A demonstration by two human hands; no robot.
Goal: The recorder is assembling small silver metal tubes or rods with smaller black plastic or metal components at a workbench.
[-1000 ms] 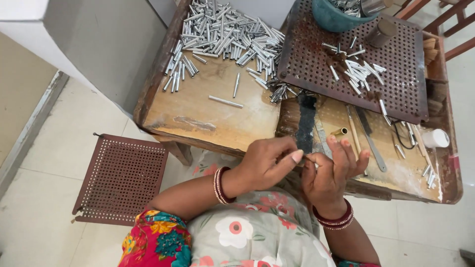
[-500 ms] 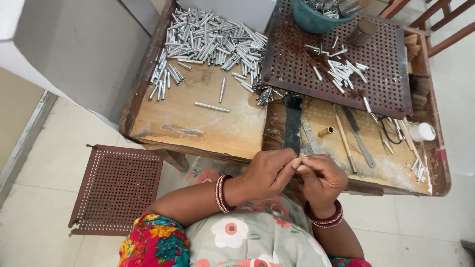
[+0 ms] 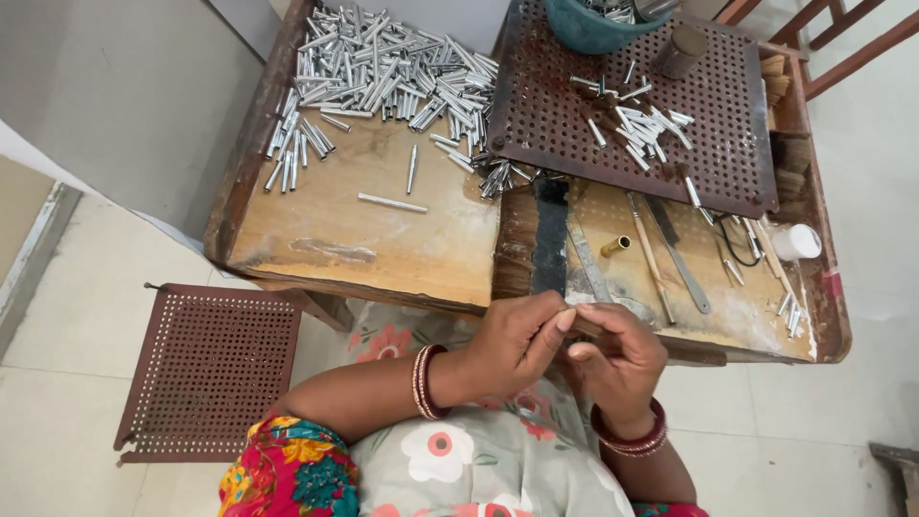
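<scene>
Two hands meet just below the near edge of the bench (image 3: 383, 258), over the person's lap. The left hand (image 3: 517, 340) and the right hand (image 3: 617, 359) are pressed close together, fingertips touching, and they seem to pinch some small thing between them; what it is I cannot tell, because the fingers hide it. Each wrist carries red bangles. Using the black strip (image 3: 549, 239) as landmark, which lies upright on the bench just above the hands: far to its left and further away lies a big pile of short silver tubes (image 3: 383, 72), with two single tubes (image 3: 392, 203) apart from the pile, nearer to the strip. Right above the strip sits a rusty perforated plate (image 3: 536, 96), its corner touching the strip's far end, and some more silver tubes (image 3: 632, 120) lie on it, together with a teal bowl (image 3: 593, 29) at its far edge and a dark cylinder (image 3: 682, 50). Just right of the strip there is a small brass tube (image 3: 616, 246), then long thin tools (image 3: 675, 254), and further right a white cap (image 3: 796, 241). On the floor, well left of the strip, stands a brown perforated stool (image 3: 211, 369).
</scene>
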